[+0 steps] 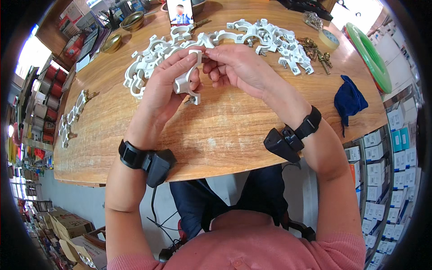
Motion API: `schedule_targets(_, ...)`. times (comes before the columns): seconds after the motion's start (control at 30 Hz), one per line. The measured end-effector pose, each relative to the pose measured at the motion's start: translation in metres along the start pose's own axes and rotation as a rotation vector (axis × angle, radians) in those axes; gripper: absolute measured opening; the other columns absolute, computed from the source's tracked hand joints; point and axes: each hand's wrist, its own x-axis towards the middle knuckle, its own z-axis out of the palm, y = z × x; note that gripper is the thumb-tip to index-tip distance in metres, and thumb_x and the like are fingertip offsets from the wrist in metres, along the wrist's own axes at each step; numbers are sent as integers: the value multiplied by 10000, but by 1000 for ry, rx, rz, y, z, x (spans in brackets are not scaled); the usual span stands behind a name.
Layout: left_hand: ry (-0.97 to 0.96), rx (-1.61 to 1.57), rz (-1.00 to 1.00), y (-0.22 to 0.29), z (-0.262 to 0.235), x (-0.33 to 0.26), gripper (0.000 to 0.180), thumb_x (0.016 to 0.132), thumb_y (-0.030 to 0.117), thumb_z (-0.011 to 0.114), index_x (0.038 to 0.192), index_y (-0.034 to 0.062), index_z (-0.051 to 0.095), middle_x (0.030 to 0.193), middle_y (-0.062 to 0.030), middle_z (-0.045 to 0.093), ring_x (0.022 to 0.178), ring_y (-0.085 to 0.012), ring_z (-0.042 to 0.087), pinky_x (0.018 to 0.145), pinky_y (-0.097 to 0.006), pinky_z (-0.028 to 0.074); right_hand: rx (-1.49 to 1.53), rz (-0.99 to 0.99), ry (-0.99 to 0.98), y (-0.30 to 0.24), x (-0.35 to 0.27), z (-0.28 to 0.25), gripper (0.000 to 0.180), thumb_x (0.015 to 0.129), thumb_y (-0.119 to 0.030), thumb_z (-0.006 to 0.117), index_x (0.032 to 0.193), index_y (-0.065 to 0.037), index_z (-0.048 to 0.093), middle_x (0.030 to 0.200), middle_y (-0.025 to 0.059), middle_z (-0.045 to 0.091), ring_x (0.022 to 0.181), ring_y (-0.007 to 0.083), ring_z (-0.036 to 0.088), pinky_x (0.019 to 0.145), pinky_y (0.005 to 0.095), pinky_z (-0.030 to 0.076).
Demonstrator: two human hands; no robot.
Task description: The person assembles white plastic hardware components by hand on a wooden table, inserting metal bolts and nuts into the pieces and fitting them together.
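My left hand (168, 83) is closed around a white plastic pipe clamp (182, 84), held upright above the table with its curved lower end sticking out below the fingers. Close against the clamp's upper end, my right hand (238, 67) pinches thumb and fingers together. Whatever small part sits in that pinch is hidden. Just beyond both hands spreads a heap of white pipe clamps (268, 33), some with metal screws in them. Brass-coloured expansion bolts (325, 60) lie to the right of the heap. Several clamps with bolts attached (72, 116) form a row at the table's left.
On the right of the wooden table (225, 139) are a dark blue cloth (350, 101), a tape roll (329, 39) and a green ring-shaped coil (369, 56). A phone (180, 15) stands at the back, with metal bowls (111, 44) to its left. Boxed shelves (375, 180) flank the right side.
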Motion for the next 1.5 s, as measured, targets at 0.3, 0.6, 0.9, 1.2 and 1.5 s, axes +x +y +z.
schedule_targets(0.3, -19, -29, 63, -3, -4, 6, 160, 869, 183, 505, 971, 60, 495, 677, -22, 541, 600, -104, 536, 616, -274, 486, -793, 223, 142, -6, 17, -39, 269, 848, -252, 504, 747, -5, 543, 661, 48, 545, 565, 100, 516, 532, 235, 440)
schedule_targets(0.6, 87, -250, 183, 2, -2, 5, 159, 867, 179, 509, 979, 79, 456, 723, -19, 549, 651, -119, 567, 729, -329, 514, -1351, -128, 208, -11, 5, -21, 358, 826, -317, 516, 795, 29, 603, 748, 135, 616, 575, 154, 586, 505, 258, 455)
schedule_targets(0.9, 70, -355, 360, 9, -14, 4, 220, 865, 187, 501, 1027, 43, 463, 940, -89, 574, 907, -176, 563, 878, -336, 443, -234, -54, 69, -8, -4, 16, 247, 786, -209, 617, 862, 25, 597, 754, 100, 628, 652, 134, 617, 578, 217, 485)
schedule_targets(1.2, 50, 267, 392, 18, -7, 2, 516, 849, 232, 527, 1275, 13, 334, 1200, -136, 466, 1086, -206, 467, 911, -300, 373, -319, -225, 126, -42, -13, -9, 175, 770, -111, 609, 853, 42, 593, 748, 91, 626, 618, 104, 593, 576, 219, 500)
schedule_targets(1.5, -79, 675, 323, 3, 8, -4, 568, 829, 202, 583, 1313, 76, 315, 906, -65, 607, 792, -95, 546, 685, -251, 446, -319, -290, 142, -30, -14, 10, 159, 778, -100, 614, 835, 47, 591, 714, 89, 623, 594, 95, 585, 530, 210, 491)
